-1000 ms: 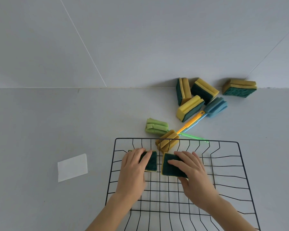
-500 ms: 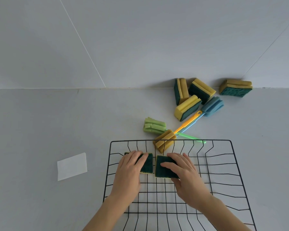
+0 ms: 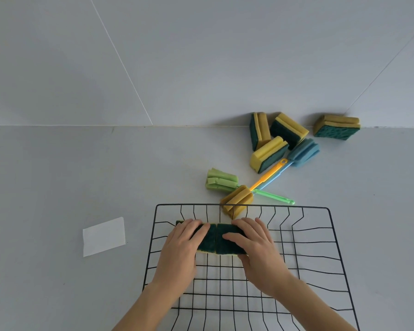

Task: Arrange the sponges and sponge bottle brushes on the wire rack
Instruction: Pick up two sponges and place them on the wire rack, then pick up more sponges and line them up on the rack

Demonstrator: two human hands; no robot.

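A black wire rack (image 3: 330, 225) lies in front of me. In its far left part two sponges lie green side up, edge to edge: the left sponge (image 3: 207, 240) under my left hand (image 3: 181, 247) and the right sponge (image 3: 227, 244) under my right hand (image 3: 258, 247). Both hands press flat on them, fingers spread over the tops. Beyond the rack lie three sponge bottle brushes: green (image 3: 221, 181), yellow (image 3: 238, 199) and blue (image 3: 304, 152). Several yellow-green sponges (image 3: 269, 155) sit by the wall.
A white paper slip (image 3: 103, 236) lies left of the rack. One sponge (image 3: 336, 127) rests apart at the far right against the wall (image 3: 201, 56). The grey surface (image 3: 58, 175) spreads out to the left.
The two sponges have been pushed together and left, and now touch edge to edge. Both hands slid with them.
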